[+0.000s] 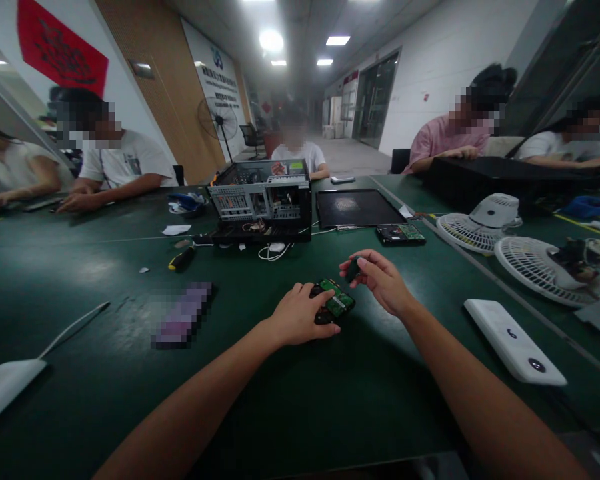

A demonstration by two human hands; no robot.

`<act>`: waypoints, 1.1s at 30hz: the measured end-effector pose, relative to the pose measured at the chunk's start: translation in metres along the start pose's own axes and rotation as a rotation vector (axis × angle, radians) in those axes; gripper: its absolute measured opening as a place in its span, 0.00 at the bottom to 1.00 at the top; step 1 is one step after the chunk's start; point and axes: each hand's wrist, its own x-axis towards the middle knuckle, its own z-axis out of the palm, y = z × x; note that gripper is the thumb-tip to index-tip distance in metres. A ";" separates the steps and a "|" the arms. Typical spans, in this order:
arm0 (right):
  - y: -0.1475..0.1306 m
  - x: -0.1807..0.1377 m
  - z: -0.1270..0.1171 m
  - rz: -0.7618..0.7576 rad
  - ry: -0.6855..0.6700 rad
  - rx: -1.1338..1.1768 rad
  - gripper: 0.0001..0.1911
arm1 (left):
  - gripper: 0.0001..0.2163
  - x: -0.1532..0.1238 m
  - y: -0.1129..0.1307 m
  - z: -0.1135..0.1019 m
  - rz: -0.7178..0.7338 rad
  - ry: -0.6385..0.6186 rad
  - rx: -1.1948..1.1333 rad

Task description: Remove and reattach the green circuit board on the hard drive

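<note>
Presently, one hard drive (340, 303), likely stiff, weighty, fragile board-side, best taken by its edges: clasped under your left hand (299, 315), just left of your right hand (380, 283), which pinches a small dark piece (353, 269).

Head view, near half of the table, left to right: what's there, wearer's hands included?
White corded block → purple slab → left hand → green board → right hand → white block with a dark round spot.
</note>
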 end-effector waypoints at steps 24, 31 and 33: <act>-0.003 -0.001 0.003 0.019 -0.014 0.051 0.11 | 0.41 0.001 -0.002 0.003 0.009 0.021 -0.001; -0.002 0.000 0.000 0.006 -0.016 -0.050 0.13 | 0.42 0.001 -0.002 0.002 -0.005 -0.003 -0.006; -0.003 -0.001 0.000 -0.010 -0.015 -0.090 0.15 | 0.42 0.001 -0.002 0.002 -0.008 -0.008 -0.005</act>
